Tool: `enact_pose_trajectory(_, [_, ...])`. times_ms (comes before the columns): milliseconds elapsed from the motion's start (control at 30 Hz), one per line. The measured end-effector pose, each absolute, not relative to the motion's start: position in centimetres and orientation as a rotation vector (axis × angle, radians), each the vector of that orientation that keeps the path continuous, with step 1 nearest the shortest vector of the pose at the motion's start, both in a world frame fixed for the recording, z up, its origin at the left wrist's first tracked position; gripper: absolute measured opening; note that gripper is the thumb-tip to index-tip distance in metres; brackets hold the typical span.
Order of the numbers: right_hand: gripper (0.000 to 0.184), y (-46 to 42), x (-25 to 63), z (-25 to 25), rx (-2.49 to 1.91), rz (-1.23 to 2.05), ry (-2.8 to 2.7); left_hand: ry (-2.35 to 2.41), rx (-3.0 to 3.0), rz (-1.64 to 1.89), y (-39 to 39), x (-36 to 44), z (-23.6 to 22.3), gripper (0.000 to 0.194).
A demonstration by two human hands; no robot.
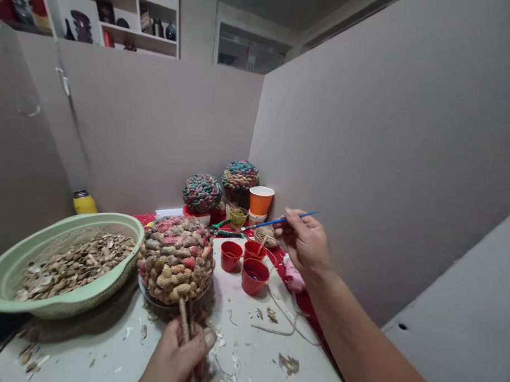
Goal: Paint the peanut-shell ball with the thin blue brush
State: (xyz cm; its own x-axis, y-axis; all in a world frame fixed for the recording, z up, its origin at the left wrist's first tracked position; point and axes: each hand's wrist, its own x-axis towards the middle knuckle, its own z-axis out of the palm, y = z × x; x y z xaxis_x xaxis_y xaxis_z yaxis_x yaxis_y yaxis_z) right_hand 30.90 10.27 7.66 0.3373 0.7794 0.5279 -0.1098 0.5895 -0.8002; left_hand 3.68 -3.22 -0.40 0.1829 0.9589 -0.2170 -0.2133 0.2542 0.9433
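My left hand point(175, 352) is closed around a tan twine-like stem point(185, 321) at the front of a ball of peanuts in their shells point(177, 260). Patches of pink, red and grey paint colour the upper part of that ball; its lower front is plain tan. A dish, mostly hidden, shows its rim under the ball. Pinched in my right hand point(304, 239) is a blue paintbrush point(270, 221), its tip pointing left, above the cups and apart from the ball. Below it stand three red cups: a front one point(255, 280) with dark liquid, a left one point(231, 257), and another point(255, 250) holding a stick.
A green basket point(75, 306) of peanut shells point(82, 261) stands left. Behind are two painted peanut balls point(202, 192), orange paper cups point(261, 202), green-handled pliers point(227, 233) and a twine roll point(265, 236). Shell bits and loose cord point(272, 329) lie on the white board. Grey partitions enclose the table.
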Motion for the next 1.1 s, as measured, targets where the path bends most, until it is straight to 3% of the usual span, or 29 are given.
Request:
enact_pose_trajectory(167, [0.038, 5.8, 26.4, 7.6, -0.610, 0.709, -1.117, 1.001, 0.957, 1.033, -3.0, 3.3, -1.8, 0.058])
enact_pose_trajectory(267, [0.022, 3.9, 24.5, 6.8, -0.519, 0.719, -1.198, 1.000, 0.937, 1.025, -3.1, 3.2, -2.0, 0.057])
enact_pose_trajectory(467, [0.006, 2.3, 22.9, 6.0, -0.411, 0.527, -1.382, 1.017, 0.913, 1.085, -3.2, 3.5, -1.2, 0.063])
enact_pose_trajectory(700, [0.010, 1.8, 22.5, 5.8, -0.396, 0.342, -1.493, 0.938, 0.894, 1.096, -3.4, 3.9, -0.5, 0.064])
enact_pose_trajectory(900, [0.025, 2.2, 22.0, 5.4, -0.368, 0.353, -1.559, 0.984, 0.941, 1.041, -3.2, 3.5, -1.1, 0.059])
enact_pose_trajectory(1100, [0.022, 2.1, 22.7, 5.4, -0.435, 0.219, -1.523, 0.975, 0.965, 1.043, -3.1, 3.5, -1.1, 0.060])
